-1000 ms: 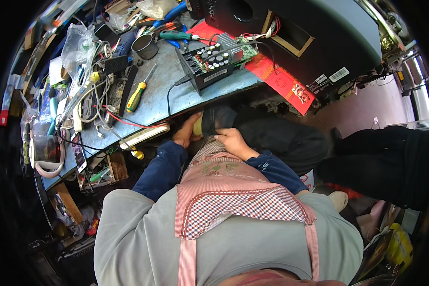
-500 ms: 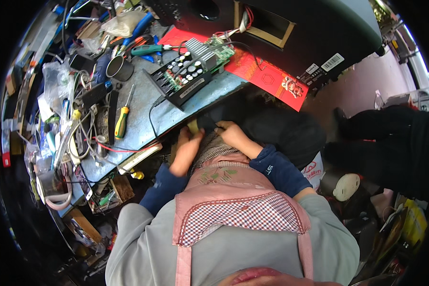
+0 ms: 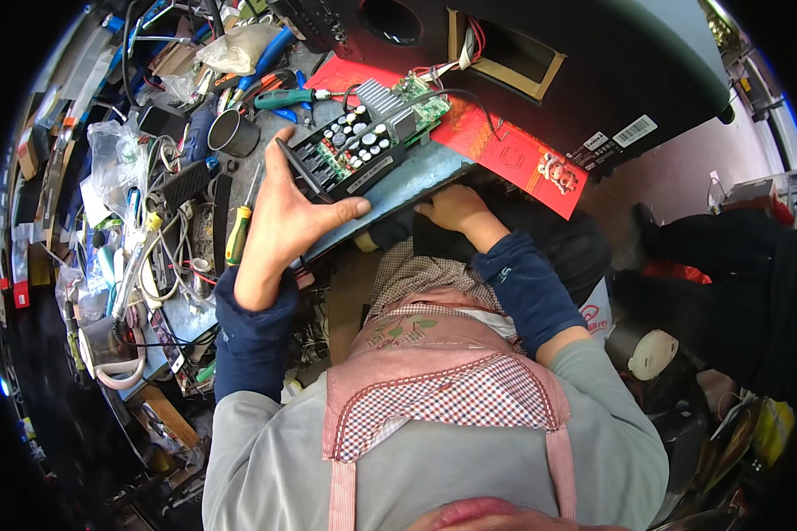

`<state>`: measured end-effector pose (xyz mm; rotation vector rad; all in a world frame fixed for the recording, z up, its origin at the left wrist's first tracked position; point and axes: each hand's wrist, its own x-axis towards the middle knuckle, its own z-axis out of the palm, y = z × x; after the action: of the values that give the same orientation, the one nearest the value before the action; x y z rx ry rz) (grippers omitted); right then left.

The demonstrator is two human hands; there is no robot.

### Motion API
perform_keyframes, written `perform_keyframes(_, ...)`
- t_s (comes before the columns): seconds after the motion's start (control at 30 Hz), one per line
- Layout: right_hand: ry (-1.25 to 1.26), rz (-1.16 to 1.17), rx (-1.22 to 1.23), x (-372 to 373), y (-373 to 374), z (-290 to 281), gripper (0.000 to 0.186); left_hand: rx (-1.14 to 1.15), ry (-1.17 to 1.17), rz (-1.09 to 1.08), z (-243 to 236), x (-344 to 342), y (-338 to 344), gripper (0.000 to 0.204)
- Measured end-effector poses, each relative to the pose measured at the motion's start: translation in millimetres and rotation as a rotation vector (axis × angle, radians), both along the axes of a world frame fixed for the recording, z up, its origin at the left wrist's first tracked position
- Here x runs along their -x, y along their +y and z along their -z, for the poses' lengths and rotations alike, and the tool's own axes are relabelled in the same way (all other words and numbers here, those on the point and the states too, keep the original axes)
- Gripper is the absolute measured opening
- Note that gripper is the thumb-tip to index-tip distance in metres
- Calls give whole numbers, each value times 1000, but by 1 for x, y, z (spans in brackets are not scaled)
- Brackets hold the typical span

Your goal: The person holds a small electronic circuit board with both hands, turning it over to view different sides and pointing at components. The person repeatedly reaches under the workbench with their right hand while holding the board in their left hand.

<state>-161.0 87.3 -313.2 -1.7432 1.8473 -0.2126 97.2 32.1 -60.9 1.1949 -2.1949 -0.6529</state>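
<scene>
My left hand (image 3: 283, 212) reaches over the bench edge with thumb and fingers spread wide. It is beside the near-left end of a black-framed amplifier module (image 3: 350, 155); I cannot tell if it touches. The module carries a green circuit board, several round capacitors and a ribbed silver heatsink (image 3: 388, 104). Below the bench edge, over dark cloth at my lap, is my right hand (image 3: 459, 211). Its back and thumb show, while the other fingers are mostly hidden. A yellow-green handled screwdriver (image 3: 237, 234) lies left of my left wrist.
A large black speaker cabinet (image 3: 584, 80) with a rectangular cutout stands at the back right. Wires run from it to the module. Red printed paper (image 3: 514, 159) overhangs the bench. A metal cup (image 3: 232, 133), a green screwdriver (image 3: 283, 98) and tangled cables (image 3: 173, 243) crowd the left.
My left hand has risen from my lap, where it was close to my right hand, to the module's left end, and its fingers have spread. My right hand stays low near the bench edge.
</scene>
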Motion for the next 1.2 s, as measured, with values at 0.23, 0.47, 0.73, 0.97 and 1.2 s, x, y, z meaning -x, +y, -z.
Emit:
perform_keyframes(0.23, 9, 16, -31, -1, 2, -15, 67, 139, 107, 21, -5, 0, -21, 96)
perform_keyframes(0.47, 41, -23, -73, -7, -3, -11, 65, 313, 158, 188, 9, -8, -50, 96)
perform_keyframes(0.73, 1, -24, 74, -9, 3, -10, 64, 312, 173, 160, 14, -12, -49, 97)
perform_keyframes(0.97, 38, -59, 342, -6, -9, 41, 62, 313, 174, 171, 13, -10, -52, 98)
perform_keyframes(1.2, 58, -39, 181, -13, 2, 15, 59, 324, 124, 169, 15, -17, -53, 100)
